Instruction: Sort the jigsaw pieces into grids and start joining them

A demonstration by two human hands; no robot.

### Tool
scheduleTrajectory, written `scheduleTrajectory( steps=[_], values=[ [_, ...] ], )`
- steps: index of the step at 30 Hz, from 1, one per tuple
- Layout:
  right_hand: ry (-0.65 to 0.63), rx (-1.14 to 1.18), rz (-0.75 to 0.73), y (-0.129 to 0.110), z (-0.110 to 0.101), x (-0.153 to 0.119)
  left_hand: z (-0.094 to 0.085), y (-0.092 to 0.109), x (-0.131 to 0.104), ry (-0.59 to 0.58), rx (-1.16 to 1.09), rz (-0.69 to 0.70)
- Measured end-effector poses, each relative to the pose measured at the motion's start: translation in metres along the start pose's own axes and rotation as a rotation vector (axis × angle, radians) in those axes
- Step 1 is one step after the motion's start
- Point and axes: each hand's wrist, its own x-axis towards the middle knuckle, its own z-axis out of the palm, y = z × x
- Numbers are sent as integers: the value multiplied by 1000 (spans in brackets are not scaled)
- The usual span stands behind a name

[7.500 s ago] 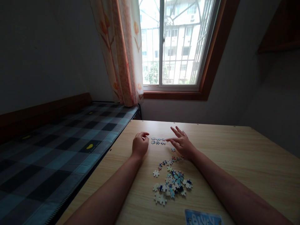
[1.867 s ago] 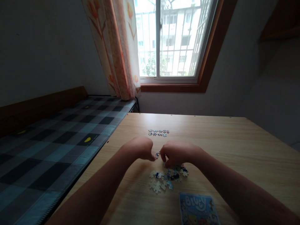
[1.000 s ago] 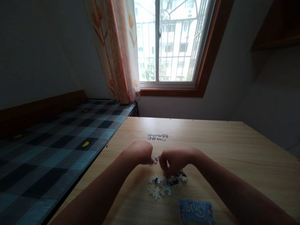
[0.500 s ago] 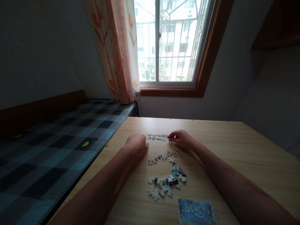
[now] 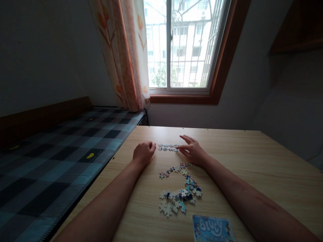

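Two short rows of jigsaw puzzle pieces (image 5: 168,148) lie on the wooden table between my hands. My right hand (image 5: 193,150) is open at their right end, fingers spread, with fingertips at or just over the last pieces. To the left of the rows, my left hand (image 5: 144,152) rests closed in a loose fist, apart from the pieces; its inside is hidden. Closer to me, a curved line of loose pieces (image 5: 176,168) runs into a heap of puzzle pieces (image 5: 176,198), some showing pale backs and others blue print.
A blue "Bluey" package (image 5: 213,228) lies at the near edge of view on the wooden table (image 5: 252,158). Left of the table is a bed (image 5: 63,161) with a checked cover. A curtain (image 5: 126,67) and a barred window (image 5: 189,50) are beyond.
My right hand's fingers have spread from a pinch at the row's right end. My left hand has drawn slightly left and turned, its thumb now on top.
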Motion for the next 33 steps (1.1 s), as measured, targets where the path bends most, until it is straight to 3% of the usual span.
scheduleTrajectory(
  steps=[8, 17, 25, 33],
  values=[
    [-47, 7, -2, 5, 10, 1, 3, -2, 2, -16, -39, -42],
    [101, 91, 80, 12, 2, 0, 1, -1, 1, -23, -36, -46],
    [28, 92, 104, 10, -4, -7, 2, -2, 1, -5, -55, -41],
    [24, 87, 63, 13, 4, -3, 5, -3, 2, -22, -28, -47]
  ],
)
